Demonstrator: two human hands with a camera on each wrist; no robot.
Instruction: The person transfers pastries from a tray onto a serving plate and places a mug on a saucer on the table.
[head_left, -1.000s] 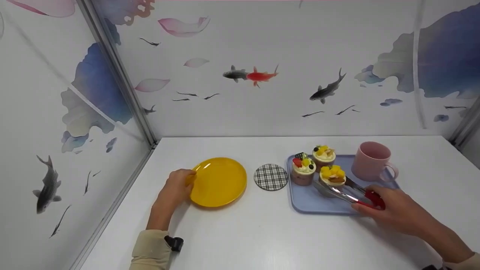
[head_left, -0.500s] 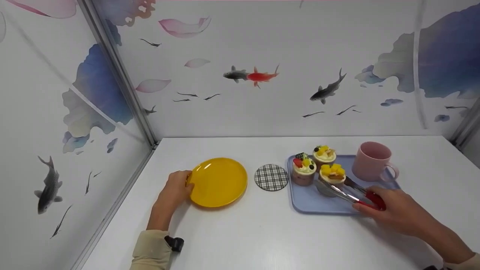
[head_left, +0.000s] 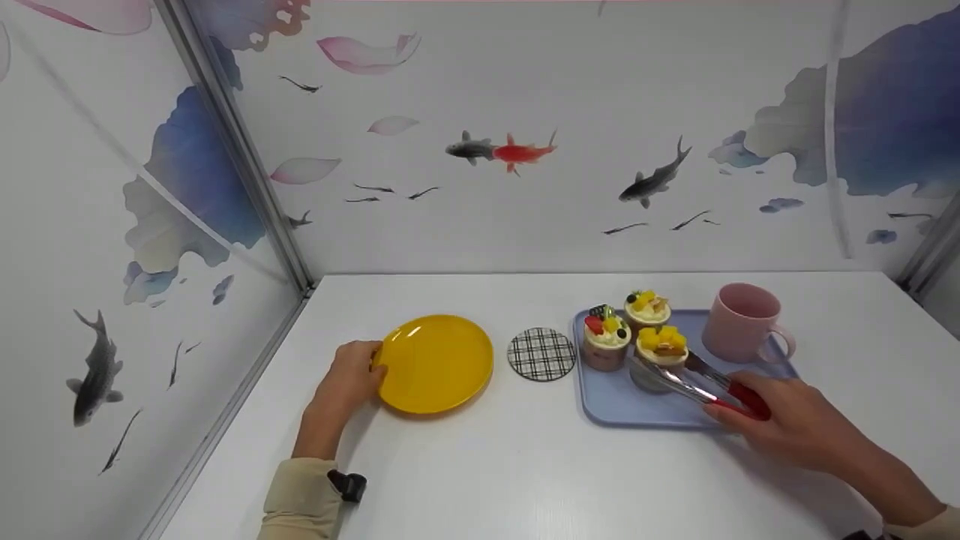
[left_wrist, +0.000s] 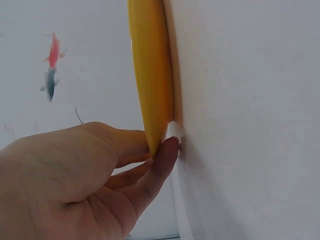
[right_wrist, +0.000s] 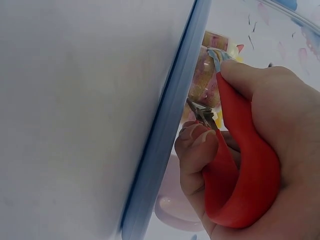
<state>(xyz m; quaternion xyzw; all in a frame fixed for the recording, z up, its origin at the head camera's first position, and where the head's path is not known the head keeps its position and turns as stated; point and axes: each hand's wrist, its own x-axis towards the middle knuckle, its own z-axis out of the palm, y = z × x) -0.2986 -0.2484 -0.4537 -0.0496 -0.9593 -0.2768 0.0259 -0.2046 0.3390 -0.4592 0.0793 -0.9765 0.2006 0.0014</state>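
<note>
My left hand (head_left: 352, 379) pinches the left rim of a round yellow plate (head_left: 436, 365). In the left wrist view the thumb lies on one face of the plate (left_wrist: 150, 65) and a fingertip on the other. My right hand (head_left: 795, 420) grips red-handled metal tongs (head_left: 739, 409). Their tips stand on either side of a dessert cup (head_left: 656, 360) topped with yellow fruit cubes, at the front of the blue tray (head_left: 630, 411). Behind it are a cup with strawberry (head_left: 607, 345) and another fruit-topped cup (head_left: 649, 311). The right wrist view shows the red handles (right_wrist: 250, 170) in my palm.
A pink mug (head_left: 739, 326) stands at the tray's back right corner, just beyond the tongs. Between plate and tray lies a round black-and-white checked coaster (head_left: 541, 355). Patterned wall panels (head_left: 480, 225) border the white table (head_left: 480, 472) behind and at the left.
The dessert cup between the tongs has shifted slightly up and to the left in the head view. My left fingers have changed their hold slightly on the plate's rim; the plate stays put.
</note>
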